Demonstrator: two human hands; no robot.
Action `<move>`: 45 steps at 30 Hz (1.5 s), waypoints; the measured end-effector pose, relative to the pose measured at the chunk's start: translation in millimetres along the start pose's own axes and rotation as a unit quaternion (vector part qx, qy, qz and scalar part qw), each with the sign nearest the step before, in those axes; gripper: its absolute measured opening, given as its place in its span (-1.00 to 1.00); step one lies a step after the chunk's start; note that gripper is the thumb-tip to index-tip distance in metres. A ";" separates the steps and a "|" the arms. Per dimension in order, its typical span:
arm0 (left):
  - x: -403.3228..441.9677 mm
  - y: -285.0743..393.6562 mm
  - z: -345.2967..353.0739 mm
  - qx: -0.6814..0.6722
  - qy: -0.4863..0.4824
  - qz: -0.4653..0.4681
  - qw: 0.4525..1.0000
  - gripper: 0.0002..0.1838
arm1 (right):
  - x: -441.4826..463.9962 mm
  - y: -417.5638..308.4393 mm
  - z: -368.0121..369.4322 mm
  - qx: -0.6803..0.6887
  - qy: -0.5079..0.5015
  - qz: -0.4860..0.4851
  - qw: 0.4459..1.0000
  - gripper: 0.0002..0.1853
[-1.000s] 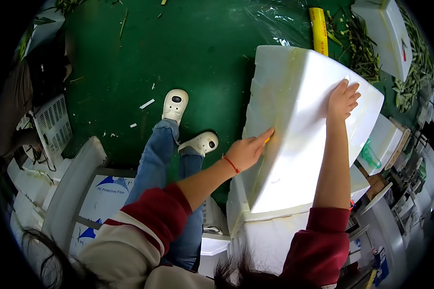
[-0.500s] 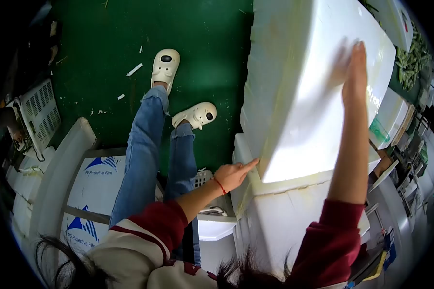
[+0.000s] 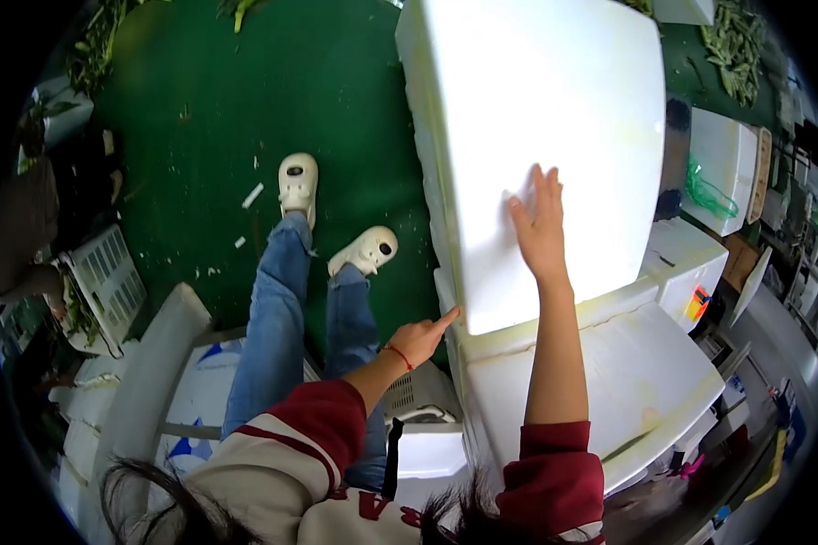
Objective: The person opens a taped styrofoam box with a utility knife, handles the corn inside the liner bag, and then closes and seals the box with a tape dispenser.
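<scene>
A large white foam box point(image 3: 582, 100) stands on my right with its smooth top facing up. On that top my right hand point(image 3: 543, 232) lies flat, fingers stretched and thumb apart, holding nothing. My left hand point(image 3: 418, 341) is at the box's near left corner. Its index finger reaches out and touches the edge there, while the other fingers are bent and partly hidden. Directly beside the box, on the near side, is another white foam box point(image 3: 591, 377) with yellowish tape along its edge.
Green floor point(image 3: 354, 100) bears paper scraps and some leafy greens point(image 3: 100, 45). At left, a person point(image 3: 32, 218) has a hand by a white slatted crate point(image 3: 109, 282). Green pods point(image 3: 736, 50) lie at far right, near a foam box point(image 3: 718, 163) with green netting.
My right hand has come from the box's far right side to nearer its middle, its fingers now spread. The big box looks flatter and further left. My left finger stays at the corner.
</scene>
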State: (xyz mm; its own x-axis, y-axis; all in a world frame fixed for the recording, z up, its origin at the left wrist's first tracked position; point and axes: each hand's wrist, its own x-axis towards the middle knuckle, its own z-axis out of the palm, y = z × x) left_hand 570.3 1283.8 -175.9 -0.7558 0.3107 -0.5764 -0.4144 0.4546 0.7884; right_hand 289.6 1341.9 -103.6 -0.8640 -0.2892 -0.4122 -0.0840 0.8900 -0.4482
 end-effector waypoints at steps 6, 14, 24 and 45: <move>-21.1 0.2 -113.3 0.115 -0.187 -0.036 0.975 -0.41 | 0.7 13.9 3.9 0.046 0.022 -0.007 0.999 -0.41; 33.1 -18.7 -337.4 -0.459 0.109 -0.312 0.825 -0.77 | -102.2 59.4 109.6 0.172 0.379 0.340 0.844 -0.37; 215.1 89.5 -435.8 -0.451 0.285 -0.318 0.783 -0.69 | -140.9 48.1 139.2 0.352 0.368 0.681 0.526 -0.41; 339.5 206.1 -508.2 -0.350 0.148 -0.307 0.873 -0.86 | -64.7 -27.8 165.9 0.410 0.386 0.774 0.289 -0.20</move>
State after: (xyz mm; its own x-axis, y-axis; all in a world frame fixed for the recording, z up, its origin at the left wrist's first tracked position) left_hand -29.4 1058.7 -99.9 -0.3375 -0.0875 -0.9372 -0.9171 -0.1937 0.3484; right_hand 430.2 1277.4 -196.0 0.5695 0.6787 -0.4638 0.5723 -0.7324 -0.3689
